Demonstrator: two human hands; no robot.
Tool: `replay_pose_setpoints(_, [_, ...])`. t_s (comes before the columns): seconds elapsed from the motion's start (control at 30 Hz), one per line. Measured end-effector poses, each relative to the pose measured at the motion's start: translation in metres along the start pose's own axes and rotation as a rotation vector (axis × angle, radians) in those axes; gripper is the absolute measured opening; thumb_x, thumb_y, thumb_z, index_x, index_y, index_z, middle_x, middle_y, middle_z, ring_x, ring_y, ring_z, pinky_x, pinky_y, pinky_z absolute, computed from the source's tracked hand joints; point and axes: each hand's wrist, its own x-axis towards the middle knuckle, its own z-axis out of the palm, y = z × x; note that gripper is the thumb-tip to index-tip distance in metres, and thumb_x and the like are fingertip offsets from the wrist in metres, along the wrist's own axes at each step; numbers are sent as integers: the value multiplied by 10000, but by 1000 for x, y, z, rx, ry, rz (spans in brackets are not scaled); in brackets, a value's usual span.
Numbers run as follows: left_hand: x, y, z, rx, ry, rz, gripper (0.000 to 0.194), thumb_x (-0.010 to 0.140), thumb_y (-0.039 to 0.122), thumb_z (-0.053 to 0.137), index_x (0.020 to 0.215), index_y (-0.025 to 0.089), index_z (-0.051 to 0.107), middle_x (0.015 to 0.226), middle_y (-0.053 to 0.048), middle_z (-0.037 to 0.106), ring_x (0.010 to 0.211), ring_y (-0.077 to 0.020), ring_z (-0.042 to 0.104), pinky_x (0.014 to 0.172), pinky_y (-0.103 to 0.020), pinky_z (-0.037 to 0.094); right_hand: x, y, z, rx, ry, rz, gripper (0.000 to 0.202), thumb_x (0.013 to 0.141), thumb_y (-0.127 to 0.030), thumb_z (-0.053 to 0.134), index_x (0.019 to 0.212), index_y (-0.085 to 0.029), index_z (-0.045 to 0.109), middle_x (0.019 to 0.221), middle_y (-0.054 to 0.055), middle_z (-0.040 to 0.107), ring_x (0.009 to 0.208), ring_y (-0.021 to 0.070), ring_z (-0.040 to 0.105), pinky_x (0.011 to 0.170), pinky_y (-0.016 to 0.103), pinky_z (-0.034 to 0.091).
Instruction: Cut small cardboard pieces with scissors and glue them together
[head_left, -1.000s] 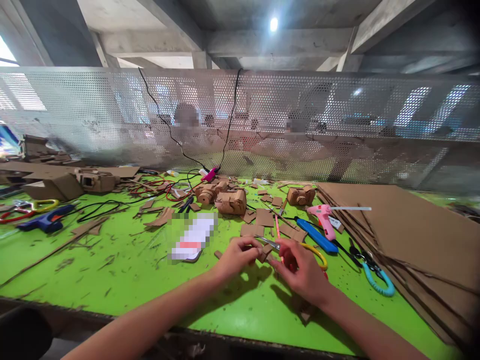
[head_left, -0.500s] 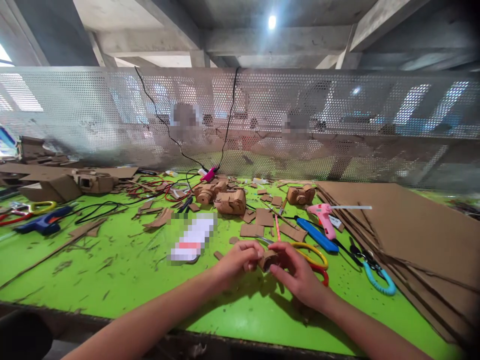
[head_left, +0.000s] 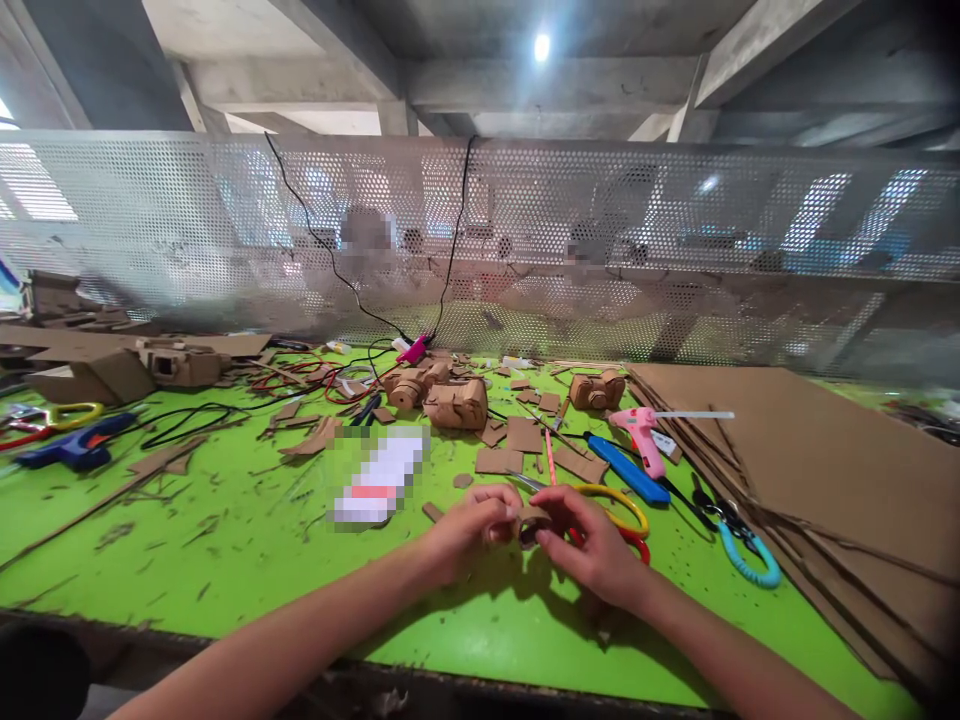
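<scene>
My left hand [head_left: 466, 532] and my right hand [head_left: 592, 547] meet over the green table [head_left: 247, 540], and both pinch a small rolled cardboard piece [head_left: 531, 522] between their fingertips. Just behind the hands lie scissors with yellow and red handles [head_left: 611, 512], blades pointing left. A thin pink pencil [head_left: 550, 456] lies beyond them among flat cardboard scraps [head_left: 501, 459].
A pink glue gun [head_left: 643, 437], a blue cutter [head_left: 628, 468] and teal-handled pliers [head_left: 739, 545] lie to the right, beside a stack of cardboard sheets [head_left: 825, 470]. Small cardboard models [head_left: 456, 402] stand mid-table. A blue glue gun [head_left: 71, 447] and cables lie left. A perforated metal screen [head_left: 480, 240] backs the table.
One second ago my right hand held the scissors against the piece. The scissors now lie on the table and both hands hold the small cardboard roll, slightly nearer to me.
</scene>
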Motion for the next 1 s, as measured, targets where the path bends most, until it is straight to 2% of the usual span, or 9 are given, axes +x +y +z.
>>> replay_pose_setpoints(0.23, [-2,-2,-1,-27,-36,3,159,540,224,735,544,126,610,576,27,500,454,-30,330,444,-186,197,-1,-1,-2,-8,-17,-27,223,847,-261,565,1062,-216,528,774,-10,568,672,129,533,616,252,452])
replay_pose_setpoints(0.33, [-2,-2,-1,1,-14,30,171,547,235,739,542,133,602,572,22,502,481,-50,363,459,-193,220,-1,1,-2,-35,-7,-32,240,853,-269,568,1083,-215,526,779,-9,578,664,125,536,618,254,455])
replay_pose_setpoints(0.53, [-4,4,4,270,57,182,146,606,249,703,562,153,603,561,29,493,511,-76,399,504,-209,291,-2,3,2,-76,30,-2,428,804,-300,665,1183,-222,483,812,-8,600,645,116,546,598,247,463])
replay_pose_setpoints(0.67, [-8,9,9,450,79,263,145,638,270,678,574,155,619,608,20,487,549,-95,439,535,-229,349,-1,1,5,-94,66,-3,376,808,-268,656,1151,-221,508,773,-17,606,654,120,569,618,252,479])
replay_pose_setpoints(0.8, [-9,9,10,531,96,273,132,653,277,652,595,162,624,622,14,493,569,-111,457,557,-247,377,-1,2,4,-129,81,-35,328,799,-247,661,1102,-211,539,781,-10,627,646,121,588,621,253,495])
replay_pose_setpoints(1.0, [-6,9,6,624,126,337,86,652,211,617,574,176,616,590,4,520,630,-143,487,646,-275,395,-1,5,2,-263,58,-110,346,834,-245,622,1166,-212,530,945,42,653,706,136,611,681,282,518])
